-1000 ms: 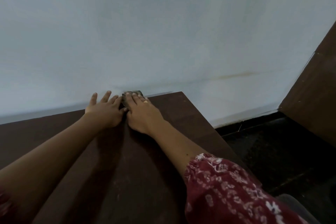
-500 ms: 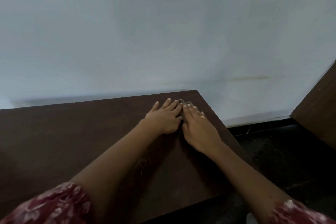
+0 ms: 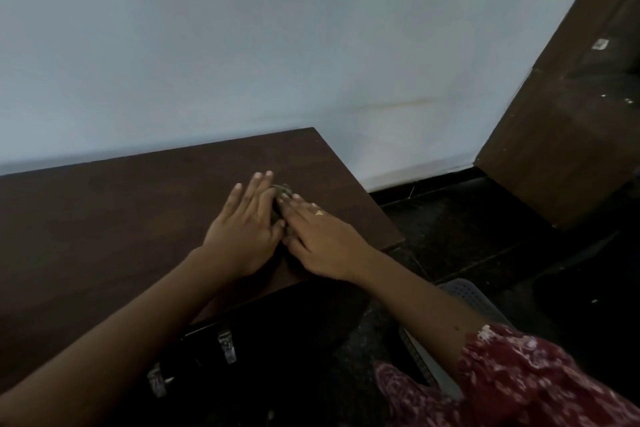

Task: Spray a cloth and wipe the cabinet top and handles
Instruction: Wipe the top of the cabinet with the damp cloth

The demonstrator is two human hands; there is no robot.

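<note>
Under our fingers: the cloth (image 3: 281,199) is a small dark wad, mostly hidden and showing only between the fingertips of both hands. It lies on the right part of the surface (image 3: 121,218), the cabinet's dark wooden top, short of the right edge.
Left hand: our left hand (image 3: 244,229) lies flat with straight, spread fingers. It presses down beside and partly over the cloth and grips nothing.
Right hand: our right hand (image 3: 323,239) is flat too, fingers straight and laid over the cloth. A ring (image 3: 318,212) shows on one finger.
Just changed: a second ago we press the cloth against the back edge, right at the wall (image 3: 311,45). Half a second ago it is nearer the back right corner. Now both hands have drawn it forward, well apart from the wall.
Meaning for the task: we judge this a wiping stroke across the right end of the top. The back strip looks covered, while the front strip remains.
Handles: two metal handles (image 3: 227,345) now show below the front edge. They are out of view in both earlier frames, and no hand touches them.
Surroundings: the dark floor (image 3: 467,218) and a wooden panel (image 3: 571,135) fill more of the right side than before. Our patterned red sleeve (image 3: 519,374) is at the lower right.
</note>
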